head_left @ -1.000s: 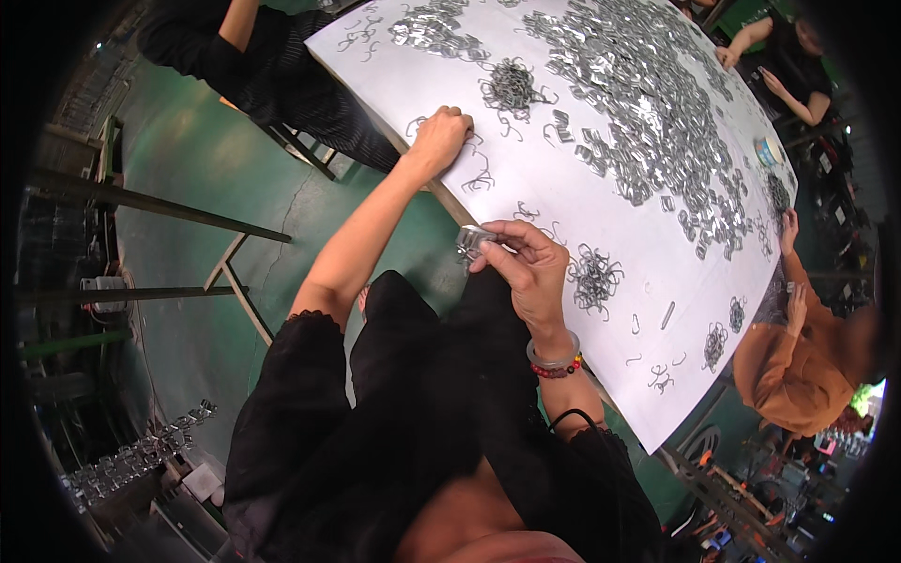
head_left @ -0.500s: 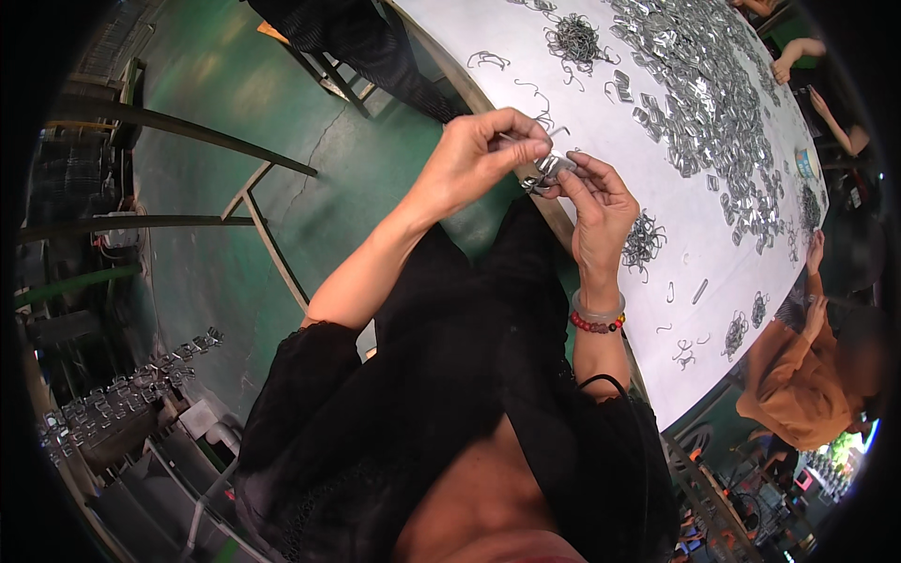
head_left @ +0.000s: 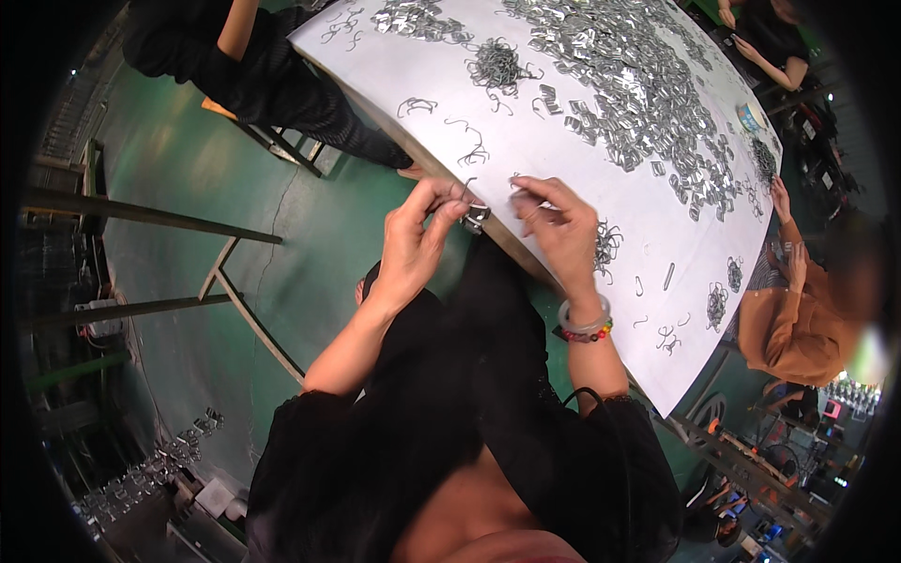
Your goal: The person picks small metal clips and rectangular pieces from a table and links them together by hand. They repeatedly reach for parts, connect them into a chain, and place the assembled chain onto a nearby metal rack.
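Note:
My left hand (head_left: 418, 235) is closed in a pinch around a small shiny metal clip (head_left: 476, 219), just off the table's near edge. A thin bent wire hook (head_left: 470, 185) sticks up by the same fingertips; whether it is joined to the clip I cannot tell. To the right, over the table edge, my right hand (head_left: 560, 230) has its fingers apart and slightly blurred, with nothing visible in them. A heap of wire hooks (head_left: 608, 246) lies on the table beside it, partly hidden by that hand.
The white-topped table (head_left: 648, 352) carries a wide spread of metal clips (head_left: 624, 103) and another heap of wire hooks (head_left: 496, 66). Loose hooks (head_left: 469, 141) lie near its edge. A person in dark clothes (head_left: 272, 80) is at the left; a person in orange (head_left: 788, 328) sits opposite.
My right hand has let go of the metal clip and drawn away to the right. My left hand now holds the clip alone. The whole view has shifted, showing more of the table's far-left end.

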